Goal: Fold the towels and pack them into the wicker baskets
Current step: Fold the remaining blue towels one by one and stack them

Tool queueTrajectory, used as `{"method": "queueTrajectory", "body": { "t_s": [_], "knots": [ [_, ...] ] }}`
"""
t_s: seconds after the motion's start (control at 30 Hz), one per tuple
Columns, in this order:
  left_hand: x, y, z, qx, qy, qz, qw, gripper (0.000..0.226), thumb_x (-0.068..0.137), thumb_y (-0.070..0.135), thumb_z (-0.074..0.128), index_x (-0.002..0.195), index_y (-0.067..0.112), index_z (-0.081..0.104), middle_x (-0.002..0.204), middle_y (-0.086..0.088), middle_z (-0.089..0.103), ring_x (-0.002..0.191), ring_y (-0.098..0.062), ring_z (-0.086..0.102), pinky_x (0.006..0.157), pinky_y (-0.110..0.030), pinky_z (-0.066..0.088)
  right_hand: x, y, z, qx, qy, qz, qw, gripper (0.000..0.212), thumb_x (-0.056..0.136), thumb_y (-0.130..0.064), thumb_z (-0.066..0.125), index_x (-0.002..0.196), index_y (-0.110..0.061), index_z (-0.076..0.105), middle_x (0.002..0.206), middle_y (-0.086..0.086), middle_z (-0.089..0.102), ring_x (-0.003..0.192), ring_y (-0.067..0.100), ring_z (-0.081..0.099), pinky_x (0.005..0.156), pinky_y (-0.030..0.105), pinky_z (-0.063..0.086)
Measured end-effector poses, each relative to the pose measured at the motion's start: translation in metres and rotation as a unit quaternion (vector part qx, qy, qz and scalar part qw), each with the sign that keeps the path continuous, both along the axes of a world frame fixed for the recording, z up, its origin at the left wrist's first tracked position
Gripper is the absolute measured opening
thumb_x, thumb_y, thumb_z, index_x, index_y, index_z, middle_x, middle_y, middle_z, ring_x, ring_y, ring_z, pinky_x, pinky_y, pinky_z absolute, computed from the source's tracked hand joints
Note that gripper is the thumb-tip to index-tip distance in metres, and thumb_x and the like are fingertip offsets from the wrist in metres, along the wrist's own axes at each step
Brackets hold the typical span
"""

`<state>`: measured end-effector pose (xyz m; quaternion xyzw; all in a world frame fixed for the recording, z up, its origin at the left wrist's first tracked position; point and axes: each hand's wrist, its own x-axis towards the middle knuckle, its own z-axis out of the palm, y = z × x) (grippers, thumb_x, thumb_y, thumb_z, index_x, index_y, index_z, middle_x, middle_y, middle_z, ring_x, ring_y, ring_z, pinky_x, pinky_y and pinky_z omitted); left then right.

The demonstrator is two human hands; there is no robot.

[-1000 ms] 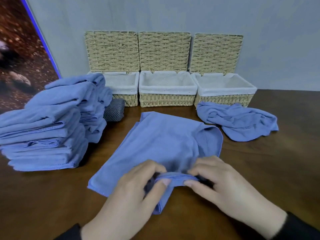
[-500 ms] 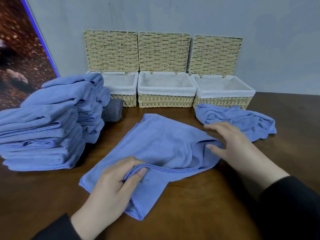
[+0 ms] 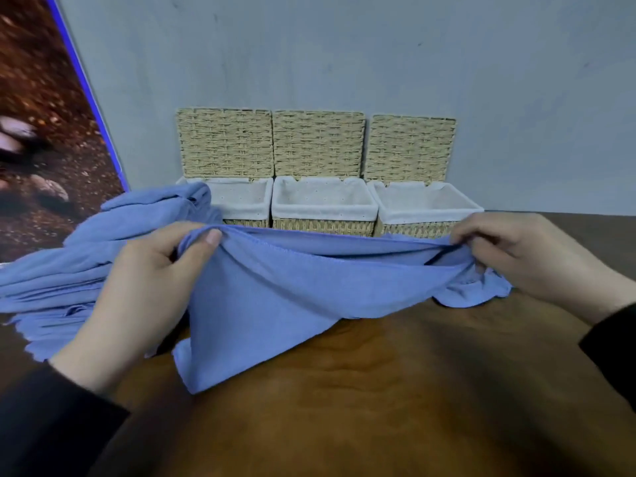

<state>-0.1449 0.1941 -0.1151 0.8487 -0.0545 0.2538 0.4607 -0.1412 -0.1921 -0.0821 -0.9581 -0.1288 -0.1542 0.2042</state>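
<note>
The left hand (image 3: 137, 290) pinches one upper corner of a blue towel (image 3: 292, 290), thumb on the near face and fingers curled behind the cloth. The right hand (image 3: 526, 259) grips the opposite upper corner, its fingers bent over the bunched hem. Between the hands the top edge of the towel runs nearly level and taut, raised above the bench (image 3: 378, 407), while the cloth below hangs down in a slanting fold whose lowest corner reaches the wood near the left wrist. Dark sleeves cover both forearms.

Just under the right hand a crumpled blue towel (image 3: 471, 294) lies on the bench. Behind the left hand stands a pile of folded blue towels (image 3: 51, 277). Along the grey wall sit three wicker baskets with white liners, left basket (image 3: 241, 201), middle basket (image 3: 323, 208) and right basket (image 3: 426, 204), side by side, their woven lids standing upright against the wall. No towel shows inside the liners.
</note>
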Motion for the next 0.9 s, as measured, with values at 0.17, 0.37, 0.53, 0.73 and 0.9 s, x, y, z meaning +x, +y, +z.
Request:
{"method": "queueTrajectory", "body": {
  "t_s": [0.17,0.37,0.53,0.73,0.9],
  "knots": [
    [0.016,0.008,0.032,0.022,-0.038,0.005,0.999,0.026,0.100,0.030,0.059,0.077,0.031,0.070,0.079,-0.004,0.072,0.067,-0.002,0.052,0.063,-0.023,0.041,-0.014,-0.001,0.042,-0.016,-0.017,0.032,0.999,0.039,0.091,-0.010,0.047,0.088,-0.046,0.061,0.085,-0.012,0.067,0.069,0.015,0.067,0.072,0.045,0.053],
    [0.041,0.018,0.057,-0.027,-0.034,-0.022,0.999,0.026,0.097,0.035,0.064,0.073,0.027,0.069,0.053,0.017,0.055,0.051,-0.001,0.046,0.058,-0.030,0.037,-0.006,-0.010,0.062,-0.200,0.034,-0.030,0.979,0.030,0.075,-0.059,0.033,0.077,-0.042,0.058,0.080,-0.019,0.061,0.076,0.013,0.060,0.072,0.046,0.053],
    [0.050,0.025,0.082,-0.086,-0.035,-0.048,0.995,0.022,0.099,0.029,0.062,0.081,0.022,0.072,0.069,-0.006,0.061,0.049,-0.015,0.056,0.042,-0.022,0.043,-0.004,-0.005,0.080,-0.151,-0.215,-0.031,0.964,0.056,0.090,-0.070,0.045,0.063,-0.021,0.053,0.067,-0.002,0.055,0.061,0.029,0.054,0.057,0.041,0.047],
    [0.069,0.030,0.091,-0.080,-0.018,-0.029,0.996,0.045,0.097,0.030,0.065,0.076,-0.006,0.048,0.065,-0.006,0.027,0.050,-0.018,0.024,0.049,-0.027,0.018,0.003,0.003,0.089,-0.008,-0.174,-0.072,0.982,0.024,0.090,-0.040,0.071,0.073,-0.025,0.062,0.067,-0.010,0.063,0.058,0.018,0.058,0.055,0.030,0.047],
    [0.085,0.027,0.082,-0.078,0.035,-0.020,0.996,0.018,0.098,0.025,0.064,0.091,0.009,0.069,0.071,-0.003,0.053,0.040,-0.016,0.057,0.043,-0.023,0.039,0.012,0.007,0.080,0.169,-0.119,-0.029,0.978,0.008,0.092,-0.016,0.073,0.093,-0.022,0.068,0.079,0.016,0.062,0.049,0.021,0.057,0.038,0.009,0.034]
  ]
}}
